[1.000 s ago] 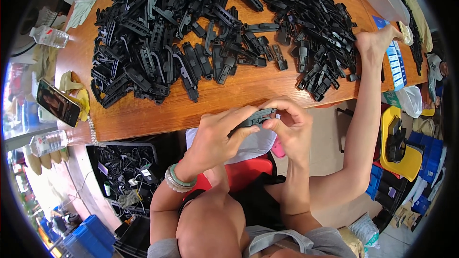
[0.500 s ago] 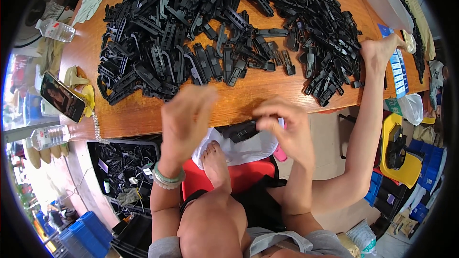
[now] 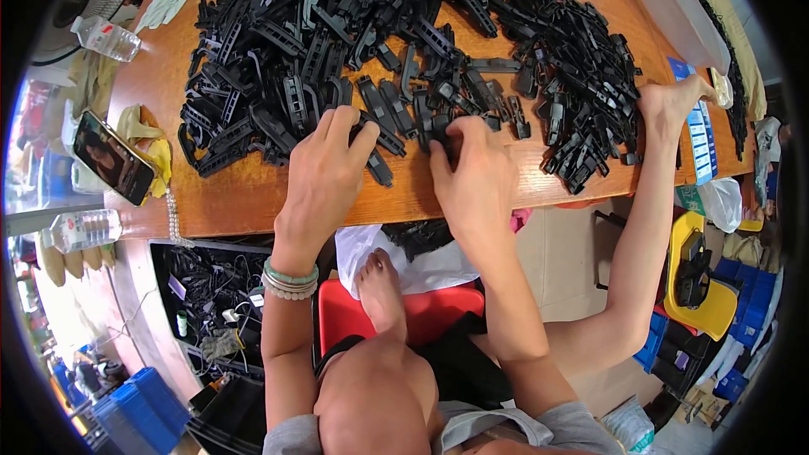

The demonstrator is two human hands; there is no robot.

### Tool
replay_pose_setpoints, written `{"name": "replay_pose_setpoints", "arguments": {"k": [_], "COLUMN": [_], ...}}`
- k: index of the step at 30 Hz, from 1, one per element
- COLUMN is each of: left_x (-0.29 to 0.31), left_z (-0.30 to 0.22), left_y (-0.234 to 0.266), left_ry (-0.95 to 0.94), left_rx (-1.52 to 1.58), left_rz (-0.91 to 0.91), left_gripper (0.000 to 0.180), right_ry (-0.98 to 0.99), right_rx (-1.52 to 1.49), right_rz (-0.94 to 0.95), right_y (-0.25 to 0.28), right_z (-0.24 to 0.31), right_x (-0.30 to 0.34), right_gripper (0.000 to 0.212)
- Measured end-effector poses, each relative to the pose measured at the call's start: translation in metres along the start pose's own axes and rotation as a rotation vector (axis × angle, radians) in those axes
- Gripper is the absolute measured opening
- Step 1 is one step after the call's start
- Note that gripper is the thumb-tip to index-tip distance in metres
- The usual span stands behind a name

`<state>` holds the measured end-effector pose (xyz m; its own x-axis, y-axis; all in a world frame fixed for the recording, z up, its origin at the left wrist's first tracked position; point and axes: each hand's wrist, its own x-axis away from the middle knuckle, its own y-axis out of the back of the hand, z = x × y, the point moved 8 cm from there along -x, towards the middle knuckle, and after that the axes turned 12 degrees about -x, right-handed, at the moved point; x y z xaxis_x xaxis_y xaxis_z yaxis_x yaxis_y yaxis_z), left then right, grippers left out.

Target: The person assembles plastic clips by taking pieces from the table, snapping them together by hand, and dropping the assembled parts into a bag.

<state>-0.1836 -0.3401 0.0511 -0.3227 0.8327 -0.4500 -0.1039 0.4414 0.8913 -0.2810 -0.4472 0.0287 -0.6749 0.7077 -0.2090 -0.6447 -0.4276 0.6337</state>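
Both hands are at the near side of a large heap of black plastic parts on a wooden table. My left hand is closed, fingertips down on a long, narrow black plastic part at the heap's edge; its fingers partly cover the part. To its right, my right hand has thumb and forefinger curled round a short black plastic part, also partly covered. Below the table edge, a white plastic bag between my legs holds more black parts.
A second pile of smaller black parts lies to the right, beside my foot on the table. At the left stand a propped phone and plastic bottles. A red stool is under me; a black crate stands left.
Both hands have moved forward from above the table's near edge to the parts. Their fingers have come down and closed on black parts at the heap's front.
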Motion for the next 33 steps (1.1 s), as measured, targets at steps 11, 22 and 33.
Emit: {"name": "replay_pose_setpoints", "arguments": {"k": [11, 22, 33], "left_x": [0.017, 0.029, 0.019], "left_z": [0.002, -0.038, -0.063], "left_y": [-0.004, -0.036, 0.002], "left_ry": [0.549, 0.788, 0.24], "left_rx": [1.023, 1.537, 0.827], "left_rz": [-0.086, 0.508, 0.197], "left_gripper": [0.009, 0.021, 0.039], "right_ry": [0.089, 0.066, 0.053], "right_rx": [-0.153, -0.657, -0.706], "right_rz": [-0.147, 0.043, -0.089], "right_y": [0.027, 0.05, 0.058], "right_z": [-0.016, 0.009, 0.001], "right_x": [0.023, 0.036, 0.047], "right_gripper": [0.02, 0.022, 0.025]}}
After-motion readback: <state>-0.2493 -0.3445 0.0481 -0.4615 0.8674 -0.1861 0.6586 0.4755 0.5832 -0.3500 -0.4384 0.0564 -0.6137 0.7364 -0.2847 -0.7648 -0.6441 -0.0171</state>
